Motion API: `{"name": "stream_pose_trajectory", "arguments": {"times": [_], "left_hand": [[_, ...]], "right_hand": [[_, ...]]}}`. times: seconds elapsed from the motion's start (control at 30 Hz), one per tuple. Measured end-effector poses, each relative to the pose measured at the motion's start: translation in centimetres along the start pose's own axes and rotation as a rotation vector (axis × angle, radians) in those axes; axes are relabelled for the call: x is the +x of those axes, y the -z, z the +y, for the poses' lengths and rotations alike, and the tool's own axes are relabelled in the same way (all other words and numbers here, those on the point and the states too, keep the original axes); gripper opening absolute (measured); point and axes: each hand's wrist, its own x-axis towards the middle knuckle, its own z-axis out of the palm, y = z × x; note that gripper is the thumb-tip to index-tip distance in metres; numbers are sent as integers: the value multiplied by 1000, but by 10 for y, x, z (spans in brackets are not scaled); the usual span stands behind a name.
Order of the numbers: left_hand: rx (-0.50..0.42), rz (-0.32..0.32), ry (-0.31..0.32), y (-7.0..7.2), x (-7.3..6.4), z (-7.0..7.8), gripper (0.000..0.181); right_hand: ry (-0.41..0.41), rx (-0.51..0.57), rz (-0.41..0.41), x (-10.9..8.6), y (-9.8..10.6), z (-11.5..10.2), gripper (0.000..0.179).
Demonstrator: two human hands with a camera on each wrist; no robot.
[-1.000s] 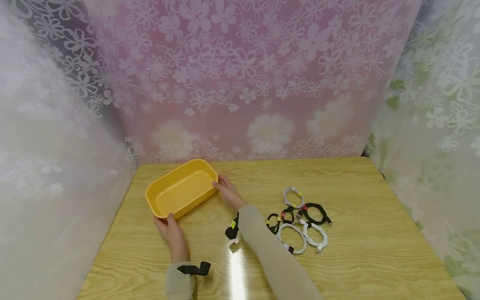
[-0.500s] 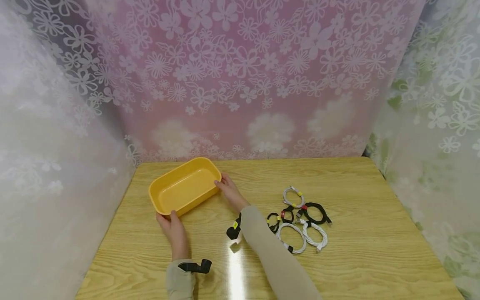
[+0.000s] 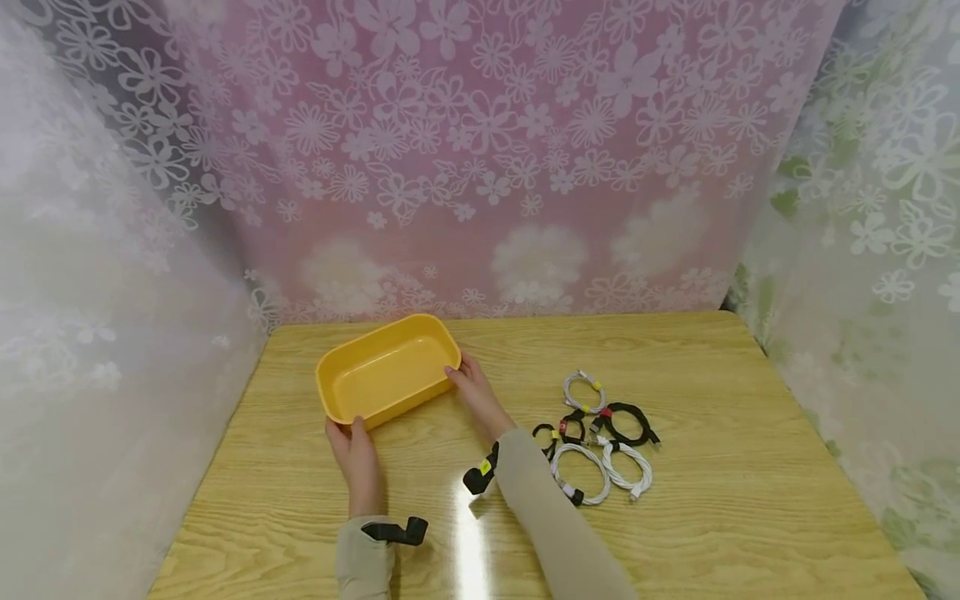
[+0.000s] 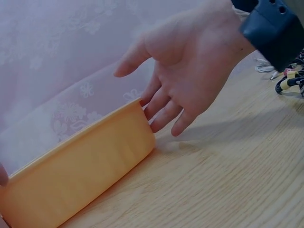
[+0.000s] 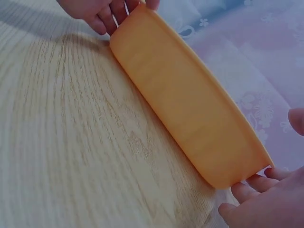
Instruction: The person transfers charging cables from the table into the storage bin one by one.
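While the yellow bin is kept slanted over the counter, its long axis is aimed from near-left to far-right in the head view. The bin's near-left corner is held by the left hand: thumb hooked on the near rim, fingers set against the outer wall. The bin's right short end is touched by the right hand with nearly straight fingers; the thumb is seen spread away from the rim in the wrist views, so no pinch is shown there. Whether the base is rested on the counter or slightly raised can't be told.

Six coiled cables are grouped right of the bin and a bit nearer the wearer, well apart from it, with the right sleeve interposed. Judgement: side offset is what counts. The cables are placed off the bin's axis, not along it, and are approached closest by the right hand.
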Motion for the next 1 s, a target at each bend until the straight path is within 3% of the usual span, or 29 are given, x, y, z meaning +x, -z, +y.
{"name": "stream_pose_trajectory", "arguments": {"times": [0.33,0.63,0.87,1.0], "left_hand": [[21,-84,-20,-5,-3,-4,60],[-29,-145,-57,-14,-4,-11,62],[-43,-231,3,-25,-17,-1,64],[-25,-261,-4,-29,-22,4,62]], "right_hand": [[22,41,67,-34,10,3,64],[38,97,122,-52,19,0,64],[65,135,126,-70,32,-2,65],[66,171,141,-82,36,-2,66]]}}
